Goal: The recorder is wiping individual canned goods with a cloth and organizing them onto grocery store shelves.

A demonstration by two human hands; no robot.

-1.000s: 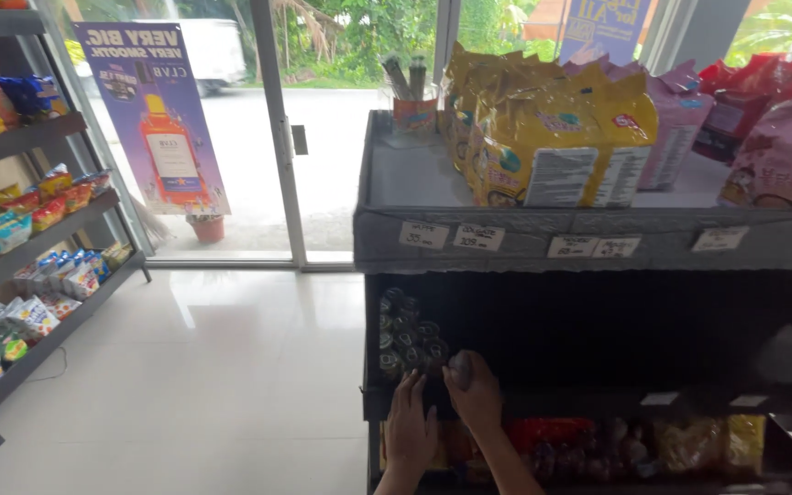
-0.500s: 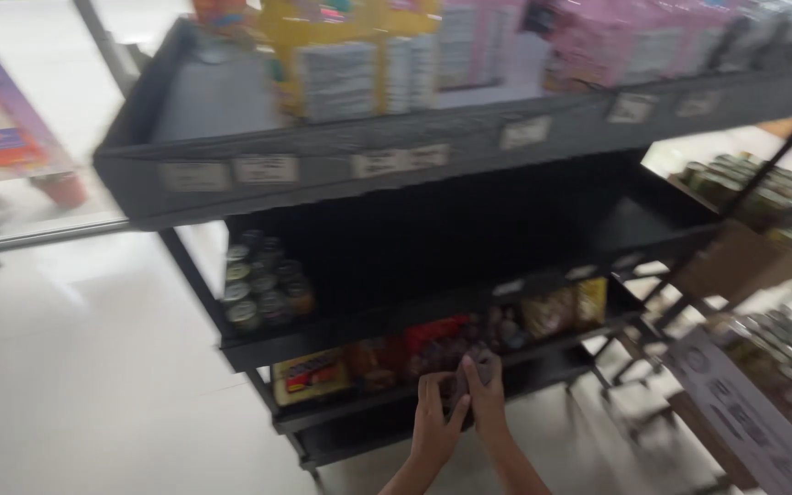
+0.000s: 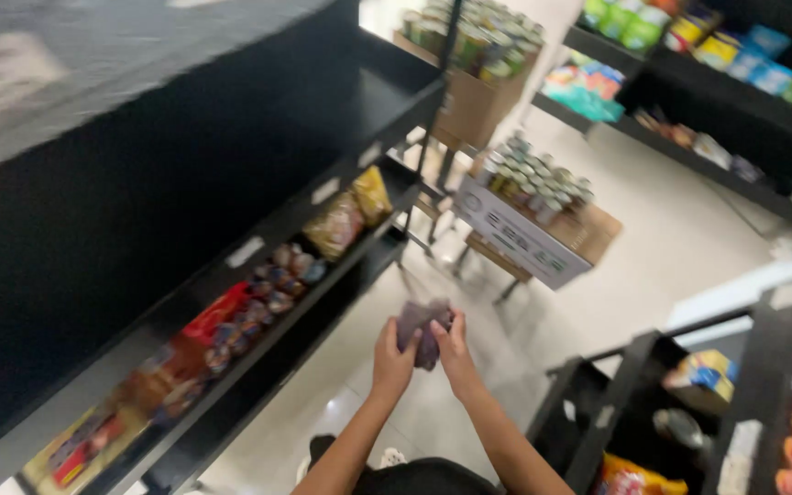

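Observation:
Both my hands hold one small dark purple packet (image 3: 422, 327) out in front of me, above the pale floor. My left hand (image 3: 393, 356) grips its left side and my right hand (image 3: 456, 345) grips its right side. The packet is blurred, so its shape is unclear. To the left, a black shelf unit (image 3: 258, 275) carries a low row of small snack packets (image 3: 272, 280), a red pack (image 3: 214, 316) and yellowish bags (image 3: 352, 213).
An open cardboard box of cans (image 3: 532, 220) rests on a low stand ahead. Another box of cans (image 3: 469, 64) stands behind it. Black shelves with coloured packs (image 3: 717, 82) line the far right, and a dark rack (image 3: 763, 403) stands at my right.
The view has swung right, away from the glass door. My hands have come off the low shelf and now hold a purple packet over the floor.

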